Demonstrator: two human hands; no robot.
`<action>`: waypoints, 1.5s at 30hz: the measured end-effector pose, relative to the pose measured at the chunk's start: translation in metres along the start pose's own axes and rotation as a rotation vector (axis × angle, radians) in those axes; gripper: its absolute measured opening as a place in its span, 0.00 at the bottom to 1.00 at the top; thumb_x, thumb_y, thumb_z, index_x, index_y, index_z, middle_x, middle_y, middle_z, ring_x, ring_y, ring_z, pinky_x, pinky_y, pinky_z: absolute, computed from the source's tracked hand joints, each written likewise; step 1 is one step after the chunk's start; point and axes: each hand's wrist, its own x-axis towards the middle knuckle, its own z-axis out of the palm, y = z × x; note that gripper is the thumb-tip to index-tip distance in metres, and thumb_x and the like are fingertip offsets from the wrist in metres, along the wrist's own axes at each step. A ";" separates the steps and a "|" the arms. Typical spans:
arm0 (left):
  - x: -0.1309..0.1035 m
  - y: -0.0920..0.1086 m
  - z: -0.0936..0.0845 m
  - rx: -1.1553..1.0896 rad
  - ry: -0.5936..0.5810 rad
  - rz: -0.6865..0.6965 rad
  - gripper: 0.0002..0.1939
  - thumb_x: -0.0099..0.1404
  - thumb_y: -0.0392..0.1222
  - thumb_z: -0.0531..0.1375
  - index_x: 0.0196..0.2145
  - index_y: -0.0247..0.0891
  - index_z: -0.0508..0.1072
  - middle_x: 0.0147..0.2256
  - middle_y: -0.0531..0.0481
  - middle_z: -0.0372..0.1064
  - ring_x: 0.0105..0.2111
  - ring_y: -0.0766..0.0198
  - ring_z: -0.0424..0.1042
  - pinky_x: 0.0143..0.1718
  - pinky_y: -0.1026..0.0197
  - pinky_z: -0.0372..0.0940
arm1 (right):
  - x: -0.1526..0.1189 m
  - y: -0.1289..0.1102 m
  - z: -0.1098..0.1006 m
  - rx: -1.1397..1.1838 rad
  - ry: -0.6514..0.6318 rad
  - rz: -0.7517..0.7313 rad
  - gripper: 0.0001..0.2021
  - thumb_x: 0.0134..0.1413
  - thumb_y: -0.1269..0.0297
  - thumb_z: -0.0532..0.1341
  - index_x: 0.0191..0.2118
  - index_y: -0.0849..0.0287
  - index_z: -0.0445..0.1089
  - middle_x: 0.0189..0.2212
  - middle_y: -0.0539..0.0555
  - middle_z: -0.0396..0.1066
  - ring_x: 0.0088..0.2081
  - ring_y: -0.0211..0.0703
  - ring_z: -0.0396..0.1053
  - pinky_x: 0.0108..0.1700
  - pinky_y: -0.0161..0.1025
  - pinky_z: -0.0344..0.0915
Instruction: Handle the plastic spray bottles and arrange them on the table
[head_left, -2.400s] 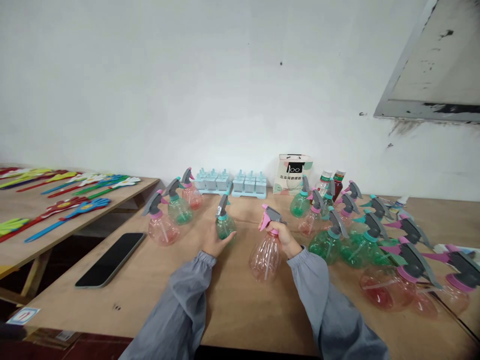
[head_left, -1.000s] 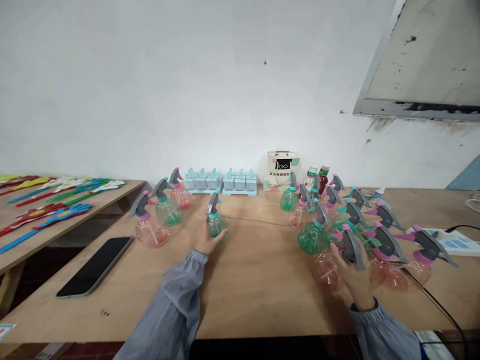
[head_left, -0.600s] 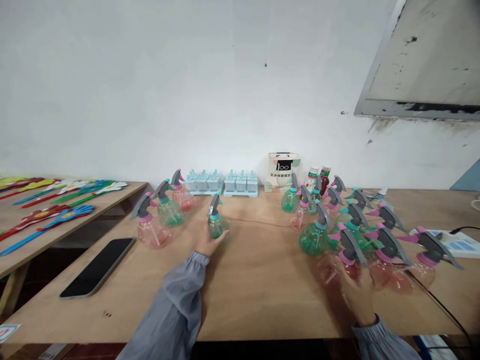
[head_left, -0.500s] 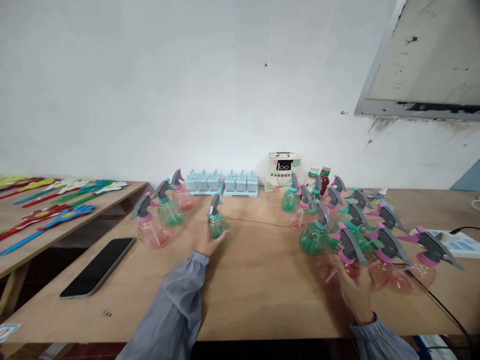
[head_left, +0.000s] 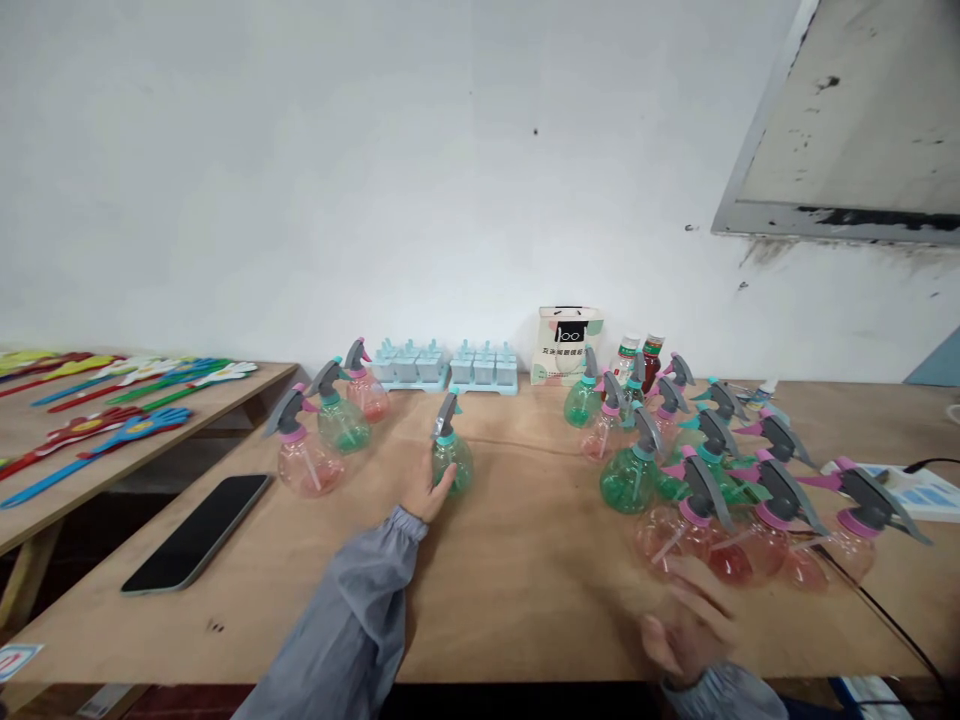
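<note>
My left hand [head_left: 427,487] is wrapped round the left side of a green spray bottle [head_left: 454,462], which stands upright near the middle of the wooden table. Blurred by motion, my right hand [head_left: 688,620] is over the front of the table, just before a pink spray bottle [head_left: 673,535], with a gap between them; its fingers look curled and I see nothing in them. Several more pink and green spray bottles with grey triggers stand close together on the right. At the left are a green bottle [head_left: 343,425] and two pink ones [head_left: 309,465].
A black phone [head_left: 196,535] lies on the table [head_left: 495,610] at the left. Light blue moulds [head_left: 484,372], a paper bag [head_left: 568,350] and two small bottles stand by the wall. Colourful flower-shaped items [head_left: 142,428] lie on a side table. A black cable runs at the right.
My right hand has let go of the front pink bottle and drawn back toward the table's front edge. My left hand and the green bottle have shifted slightly right.
</note>
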 end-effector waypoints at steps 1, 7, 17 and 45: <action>-0.003 0.003 0.002 -0.015 -0.028 0.004 0.31 0.67 0.58 0.53 0.61 0.37 0.62 0.54 0.37 0.70 0.58 0.45 0.68 0.59 0.41 0.64 | 0.006 -0.014 0.013 0.069 -0.037 -0.094 0.13 0.45 0.58 0.66 0.40 0.43 0.72 0.36 0.53 0.76 0.39 0.57 0.76 0.41 0.58 0.75; -0.019 0.030 0.013 -0.148 -0.302 0.155 0.30 0.66 0.56 0.55 0.61 0.37 0.63 0.57 0.36 0.69 0.58 0.48 0.68 0.61 0.43 0.62 | 0.072 -0.075 0.124 0.368 -0.510 0.126 0.14 0.58 0.60 0.61 0.49 0.53 0.72 0.48 0.57 0.76 0.51 0.52 0.73 0.56 0.52 0.68; -0.019 0.040 0.015 0.000 -0.291 0.175 0.32 0.61 0.54 0.62 0.59 0.40 0.65 0.53 0.37 0.71 0.53 0.47 0.70 0.55 0.42 0.63 | 0.079 -0.074 0.201 0.532 -0.363 0.261 0.08 0.52 0.59 0.62 0.38 0.54 0.72 0.41 0.57 0.77 0.47 0.52 0.72 0.55 0.51 0.65; 0.024 -0.042 -0.131 0.451 0.517 -0.634 0.38 0.51 0.63 0.64 0.52 0.35 0.66 0.52 0.31 0.69 0.57 0.32 0.65 0.56 0.27 0.55 | 0.140 -0.051 0.199 1.082 -0.945 0.668 0.19 0.40 0.56 0.63 0.40 0.56 0.76 0.39 0.58 0.80 0.44 0.54 0.77 0.42 0.48 0.72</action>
